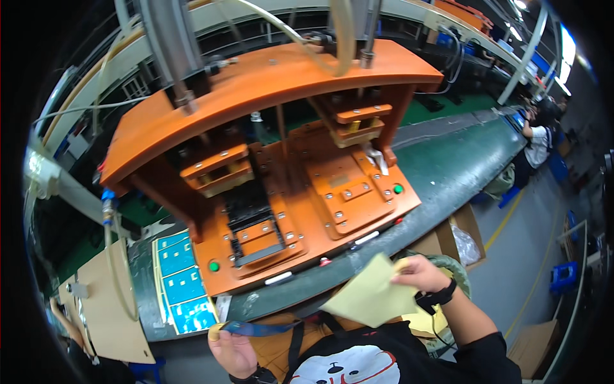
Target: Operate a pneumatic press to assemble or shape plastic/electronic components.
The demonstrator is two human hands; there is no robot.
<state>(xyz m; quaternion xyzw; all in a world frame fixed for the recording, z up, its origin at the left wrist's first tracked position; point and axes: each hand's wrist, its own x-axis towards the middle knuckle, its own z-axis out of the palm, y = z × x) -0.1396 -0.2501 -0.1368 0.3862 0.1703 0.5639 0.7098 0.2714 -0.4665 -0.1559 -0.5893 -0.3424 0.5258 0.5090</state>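
Observation:
Low in the view, my left hand (233,355) pinches one end of a narrow, glossy blue film strip (262,329), which stretches out to the right. My right hand (423,276) grips a pale yellow paper sheet (368,293) by its upper right edge; the sheet hangs tilted in front of my body. Beyond both hands stands an orange two-station press (268,83). A black rectangular frame (256,225) sits on its left station, under a raised press head. Stacked blue sheets with small cutouts (182,278) lie beside the press on the left.
The press stands on a green bench (441,153) with a green button (214,266) at its front left. A large cardboard sheet (96,307) lies at the left. More yellow paper (427,322) is in a bag below my right hand. Another person (540,137) works at the far right.

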